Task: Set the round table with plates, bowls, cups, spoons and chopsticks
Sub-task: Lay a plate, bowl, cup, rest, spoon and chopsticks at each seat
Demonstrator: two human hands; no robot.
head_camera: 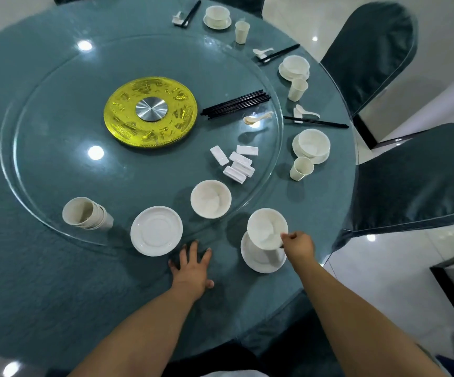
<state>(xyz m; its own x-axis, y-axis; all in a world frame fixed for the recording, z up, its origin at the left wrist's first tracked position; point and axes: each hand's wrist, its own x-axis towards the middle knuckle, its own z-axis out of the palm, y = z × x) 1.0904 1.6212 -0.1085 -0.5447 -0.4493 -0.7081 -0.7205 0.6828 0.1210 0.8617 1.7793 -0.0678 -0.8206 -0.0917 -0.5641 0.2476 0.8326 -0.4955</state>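
Note:
My right hand [298, 246] pinches the rim of a white bowl [266, 227], held just above a white plate [261, 258] near the table's front right edge. My left hand [194, 263] lies flat on the table with fingers spread, just below a stack of white plates [156, 230]. A second bowl [210, 198] sits on the glass turntable [57, 148]. Nested cups [85, 213] lie on their side at the left. Loose black chopsticks [235, 104], a white spoon [255, 118] and several white chopstick rests [236, 163] lie on the turntable.
Three set places run along the right rim, each with a bowl on a plate [311, 145], a cup [300, 168], a spoon and chopsticks [315, 122]. A gold disc [151, 111] marks the turntable's centre. Dark covered chairs [410, 180] stand at the right.

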